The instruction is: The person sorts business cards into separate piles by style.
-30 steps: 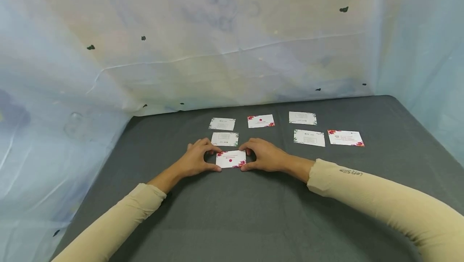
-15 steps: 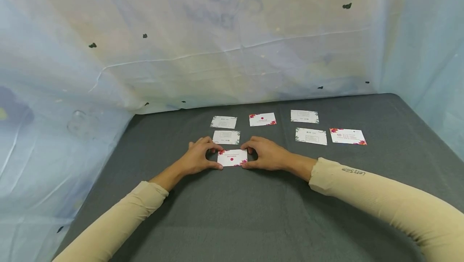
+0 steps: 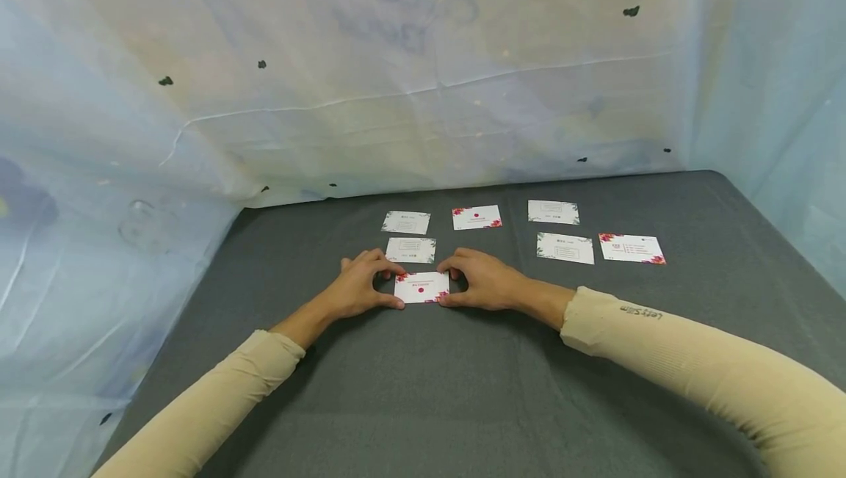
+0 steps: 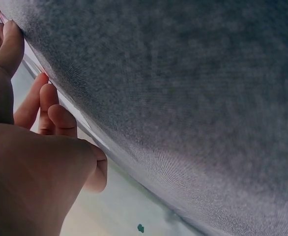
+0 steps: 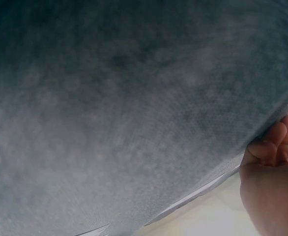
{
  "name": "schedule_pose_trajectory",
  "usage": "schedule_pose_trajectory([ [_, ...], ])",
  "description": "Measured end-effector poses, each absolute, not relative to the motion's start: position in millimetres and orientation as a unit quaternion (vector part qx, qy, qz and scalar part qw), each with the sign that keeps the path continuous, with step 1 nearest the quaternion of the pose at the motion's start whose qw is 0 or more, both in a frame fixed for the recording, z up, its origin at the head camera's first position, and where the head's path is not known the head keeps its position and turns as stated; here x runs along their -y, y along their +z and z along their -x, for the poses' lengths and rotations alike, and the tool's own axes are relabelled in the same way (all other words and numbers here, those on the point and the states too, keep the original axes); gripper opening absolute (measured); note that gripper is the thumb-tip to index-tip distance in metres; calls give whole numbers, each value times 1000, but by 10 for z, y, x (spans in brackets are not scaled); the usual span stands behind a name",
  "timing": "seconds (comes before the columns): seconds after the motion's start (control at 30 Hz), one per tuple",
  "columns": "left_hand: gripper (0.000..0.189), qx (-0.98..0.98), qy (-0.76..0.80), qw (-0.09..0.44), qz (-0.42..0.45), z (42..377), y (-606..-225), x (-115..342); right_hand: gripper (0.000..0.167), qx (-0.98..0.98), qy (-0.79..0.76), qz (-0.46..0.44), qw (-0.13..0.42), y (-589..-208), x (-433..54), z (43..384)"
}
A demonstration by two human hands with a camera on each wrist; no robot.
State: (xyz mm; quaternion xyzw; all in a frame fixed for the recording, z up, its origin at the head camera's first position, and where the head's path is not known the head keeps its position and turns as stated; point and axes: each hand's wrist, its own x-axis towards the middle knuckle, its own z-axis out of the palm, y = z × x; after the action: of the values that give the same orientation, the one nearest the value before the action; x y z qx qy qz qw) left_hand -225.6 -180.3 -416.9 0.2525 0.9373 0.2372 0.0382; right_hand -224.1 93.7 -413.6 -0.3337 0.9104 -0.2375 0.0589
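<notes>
A white business card (image 3: 421,287) with red flower corners and a red dot lies on the grey cloth between the two hands. My left hand (image 3: 357,287) holds its left end, index fingertip at the far corner and thumb at the near one. On the opposite end, my right hand (image 3: 487,281) grips the card the same way, thumb and index finger at its corners. Just beyond it lies a white card with grey-green leaf corners (image 3: 411,250). In the left wrist view, the left hand (image 4: 41,162) has its fingertips at the cloth. The right wrist view shows the right hand (image 5: 274,182) at the edge.
Farther back are another leaf-cornered card (image 3: 406,222) and a red-flowered card (image 3: 477,217). To the right lie two more leaf-cornered cards, one far (image 3: 553,212) and one nearer (image 3: 565,248), beside a red-flowered card (image 3: 632,248). A pale fabric wall (image 3: 423,125) rises behind the grey-covered table (image 3: 423,397).
The head view has shifted slightly. Both hands keep the same hold on the red-flowered business card, and the other cards lie as before.
</notes>
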Motion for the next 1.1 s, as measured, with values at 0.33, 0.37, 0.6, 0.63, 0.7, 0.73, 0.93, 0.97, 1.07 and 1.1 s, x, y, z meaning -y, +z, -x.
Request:
schedule_pose_trajectory([
  [0.33, 49, -935, 240, 38, -258, 2251, -4195, 1790, 50, -911, -236, 333, 58, -4147, -965, 2221],
  [0.37, 49, -935, 241, 36, -259, 2252, -4190, 1793, 50, -911, -237, 332, 58, -4147, -961, 2220],
  [0.6, 50, -937, 238, 38, -254, 2258, -4177, 1825, 51, -912, -236, 330, 58, -4144, -917, 2223],
  [0.63, 50, -937, 238, 40, -252, 2259, -4181, 1828, 51, -912, -235, 331, 57, -4145, -913, 2224],
  [0.7, 51, -937, 239, 42, -250, 2258, -4183, 1832, 51, -912, -235, 332, 58, -4142, -910, 2223],
  [0.73, 53, -938, 239, 43, -248, 2261, -4190, 1834, 52, -911, -235, 332, 58, -4140, -911, 2223],
  [0.93, 61, -934, 255, 38, -246, 2281, -4188, 1842, 60, -912, -235, 328, 66, -4122, -928, 2223],
  [0.97, 62, -934, 257, 38, -246, 2282, -4184, 1842, 61, -912, -236, 328, 67, -4119, -930, 2223],
  [1.07, 61, -935, 252, 38, -245, 2285, -4178, 1838, 61, -911, -238, 329, 66, -4115, -937, 2225],
  [1.1, 61, -936, 251, 38, -245, 2285, -4175, 1835, 60, -911, -239, 329, 65, -4117, -940, 2225],
])
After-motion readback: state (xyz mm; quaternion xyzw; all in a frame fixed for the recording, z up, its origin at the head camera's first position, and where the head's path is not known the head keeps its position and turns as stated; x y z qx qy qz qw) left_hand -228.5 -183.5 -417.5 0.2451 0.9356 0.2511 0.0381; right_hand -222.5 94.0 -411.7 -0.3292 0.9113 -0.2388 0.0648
